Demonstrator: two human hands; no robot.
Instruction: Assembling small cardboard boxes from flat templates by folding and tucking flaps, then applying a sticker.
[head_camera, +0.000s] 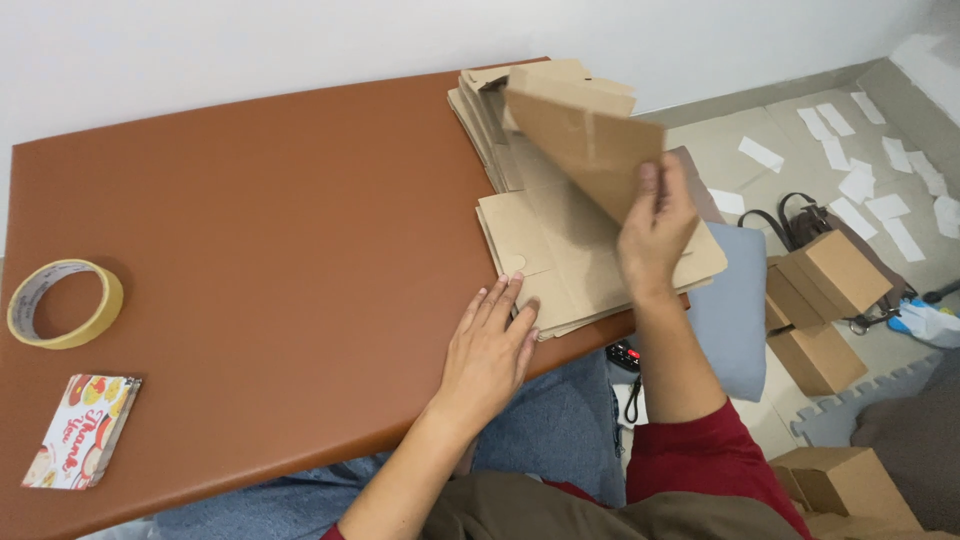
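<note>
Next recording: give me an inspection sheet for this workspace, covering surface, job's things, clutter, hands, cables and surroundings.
Surface: brown padded table, much of it bare.
Job's things: stack of flat cardboard box blanks at the table's far right edge; one cardboard blank lifted above it.
Clutter: roll of yellowish tape and a small stack of printed cards at the left end.
Hands: left hand flat on the table, fingers touching the stack's near edge; right hand pinching the raised blank's lower edge.
Cables: nothing seen.
Surroundings: floor at right with folded cardboard boxes, scattered white paper strips, a dark strapped bag, a grey-blue cushion; white wall behind.
</note>
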